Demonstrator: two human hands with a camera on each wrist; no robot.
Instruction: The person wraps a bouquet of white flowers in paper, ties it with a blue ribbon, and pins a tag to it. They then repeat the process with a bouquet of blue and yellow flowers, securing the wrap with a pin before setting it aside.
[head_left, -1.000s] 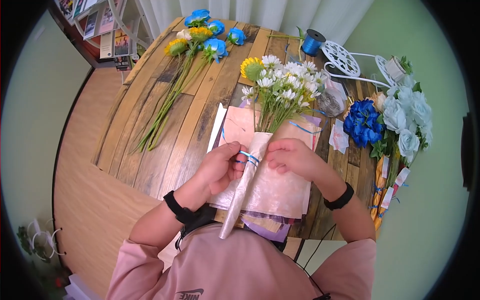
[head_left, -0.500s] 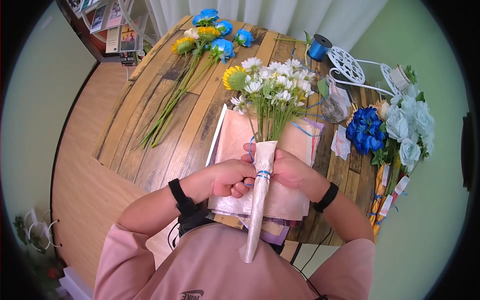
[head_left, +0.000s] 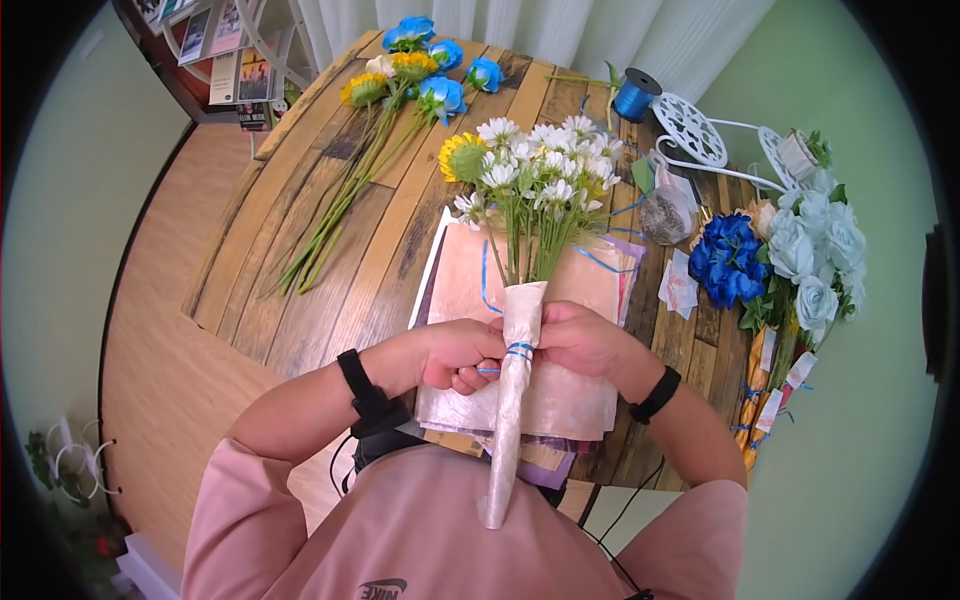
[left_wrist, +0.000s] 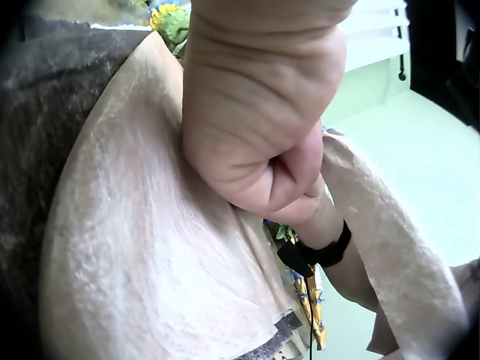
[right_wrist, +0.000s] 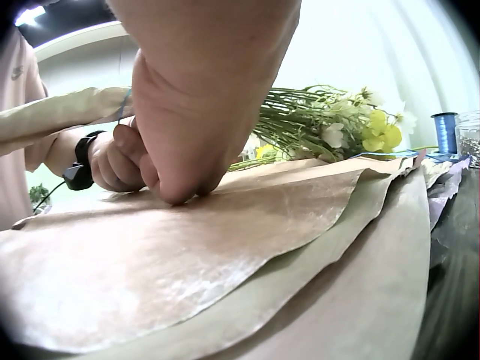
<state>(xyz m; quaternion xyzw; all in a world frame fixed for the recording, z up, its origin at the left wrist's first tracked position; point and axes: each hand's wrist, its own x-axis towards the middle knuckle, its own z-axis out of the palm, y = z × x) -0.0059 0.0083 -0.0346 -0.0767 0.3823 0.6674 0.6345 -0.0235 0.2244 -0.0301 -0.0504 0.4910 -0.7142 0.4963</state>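
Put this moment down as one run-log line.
left hand: holds blue ribbon; right hand: beside pale wrap, fingertips hidden; ribbon: looped around wrap; white flowers: stems out of wrap's upper end

The wrapper [head_left: 510,420] looks like crinkled paper with a pearly sheen; the ribbon [head_left: 520,348] round it looks like thin plastic, smooth and shiny. Beneath, the sheets [right_wrist: 202,255] seem to be paper too — lightly creased, softly glossy. The table [head_left: 390,250] is wood, grainy with a faint polish. The curtain [head_left: 590,30] and shirt [head_left: 430,520] are matt cloth — the scrolled stand [head_left: 690,128] looks like smooth, painted metal.
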